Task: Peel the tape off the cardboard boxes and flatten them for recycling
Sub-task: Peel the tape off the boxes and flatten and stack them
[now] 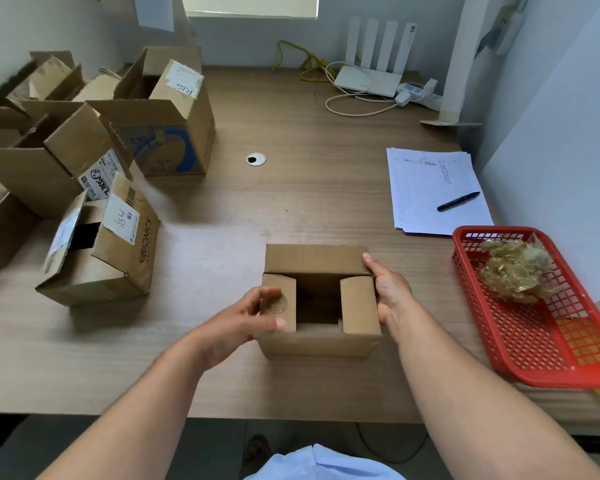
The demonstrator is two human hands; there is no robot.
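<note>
1. Desk [309, 202], wood-grain. All the items below are borne on it.
2. Waiting boxes [66, 161], a cluster at the far left. Flaps are open; labels and tape strips are seen on several. They are judged not yet processed.
3. Red basket [548, 375], at the right edge. Discarded tape is collected in it.
4. Small box [319, 341], the piece in hand, placed at the near middle between the two hands. Its top flaps are folded loosely inward and no tape is seen on them. The step is judged to be flattening: the flaps are to be opened out and opposite corners pushed until the walls collapse.
5. Lined sheets [426, 202], at the right rear.
6. Right hand [390, 292]. The box's right wall is clasped, with the thumb laid on the far flap.
7. Left hand [243, 317], blurred at the left flap. Whether anything is gripped cannot be told.
8. Tape wad [516, 271], crumpled inside the basket.
9. Pen [458, 201], laid on the sheets.
</note>
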